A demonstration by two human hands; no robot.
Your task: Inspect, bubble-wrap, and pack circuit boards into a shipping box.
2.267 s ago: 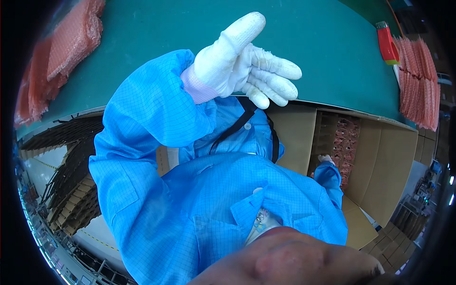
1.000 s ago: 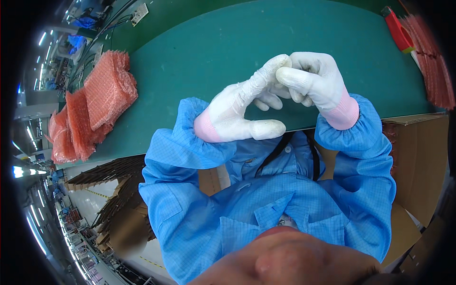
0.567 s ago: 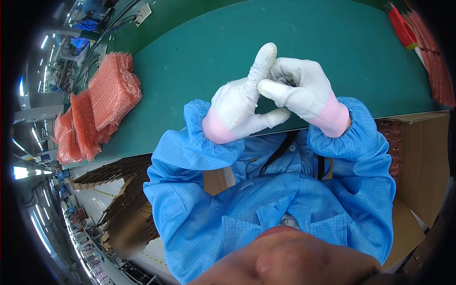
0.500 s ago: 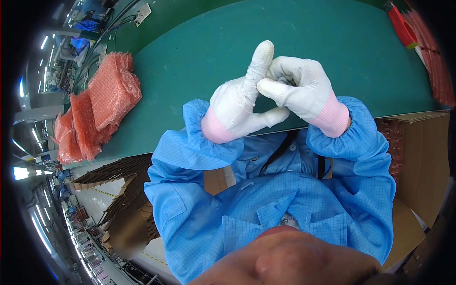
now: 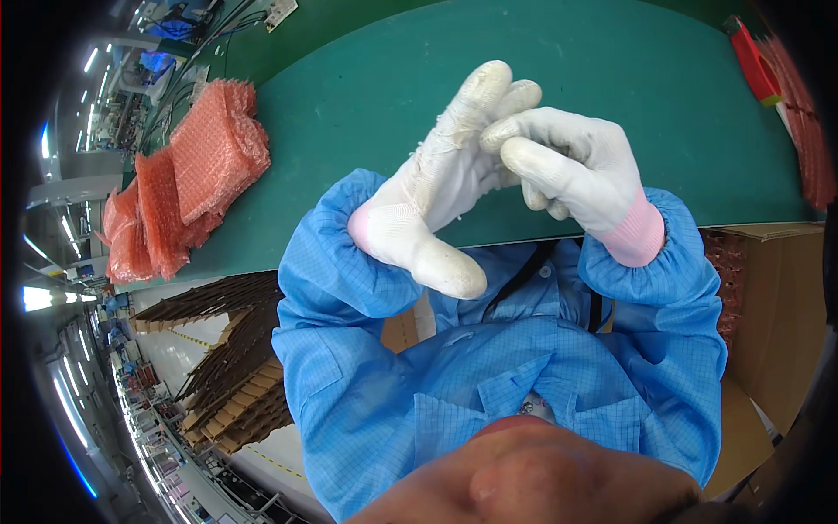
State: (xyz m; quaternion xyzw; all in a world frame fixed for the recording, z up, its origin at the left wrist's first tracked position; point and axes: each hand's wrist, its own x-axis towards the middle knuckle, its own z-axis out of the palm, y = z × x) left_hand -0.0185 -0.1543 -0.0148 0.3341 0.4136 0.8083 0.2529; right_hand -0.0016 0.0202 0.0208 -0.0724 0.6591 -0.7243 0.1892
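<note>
- I see the left hand (image 5: 436, 188) above the table (image 5: 367, 113), close to its near edge, fingers stretched out and thumb spread wide; it grips nothing that I can see.
- I have the right hand (image 5: 580, 166) beside it, also above the table, fingers curled, thumb and forefinger meeting the left hand's fingers. Whether they pinch any fabric, I cannot tell.
- The thing being worked on, as I judge it, is the left glove (image 5: 397, 231), white with a pink cuff; it is on the left hand, over the table's near side.
- I read the step in hand as settling or smoothing that glove (the fingers look a bit wrinkled from here).
- For the next move, I would want a light tug along each glove finger, the left hand kept spread, then both hands parted.
- Around the table: a pink bubble-wrap pile (image 5: 218, 153) on its left end, a red object (image 5: 752, 65) beside a bubble-wrap stack (image 5: 801, 131) at its right end, and a cardboard box (image 5: 775, 332) below its near edge, to the right.
</note>
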